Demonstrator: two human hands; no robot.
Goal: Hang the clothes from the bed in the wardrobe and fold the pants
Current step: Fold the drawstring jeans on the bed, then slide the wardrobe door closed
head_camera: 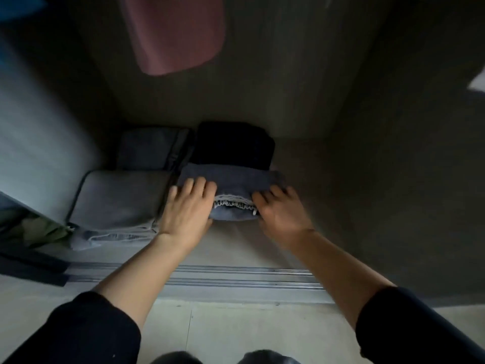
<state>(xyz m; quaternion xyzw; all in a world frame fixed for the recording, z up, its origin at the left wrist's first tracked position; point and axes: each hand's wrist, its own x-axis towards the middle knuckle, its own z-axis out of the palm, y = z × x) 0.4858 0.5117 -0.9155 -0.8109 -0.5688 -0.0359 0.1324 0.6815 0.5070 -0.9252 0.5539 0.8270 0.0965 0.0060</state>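
Nearest me, two black sleeves (86, 332) frame the bottom edge, with bare forearms reaching forward and down from them.

Between the hands lies a pair of blue-grey pants (231, 177), folded into a short block with a frayed hem facing me. It sits on the wardrobe floor (236, 243), just past the door track (236, 274). The left hand (187, 208) rests on the block's left end, fingers straight and spread flat on top. The right hand (280, 214) touches the right end with fingers over the top. It is blurred, and I cannot tell whether it pinches the cloth or only presses on it.

Touching the pants from behind is a black stack (233, 143). To the left is a grey pile (118, 200), with a second grey pile (149, 148) behind it. A pink garment (175, 35) hangs overhead.

I judge the folding of this pair done, and the hands to be seating it in place. With other folded items beside it and at least one piece hung, the task looks well along.

The bed is out of view, so I cannot say what clothes are left. The hanging rail is cut off at the top. The wardrobe is dim, and the black stack shows no detail.
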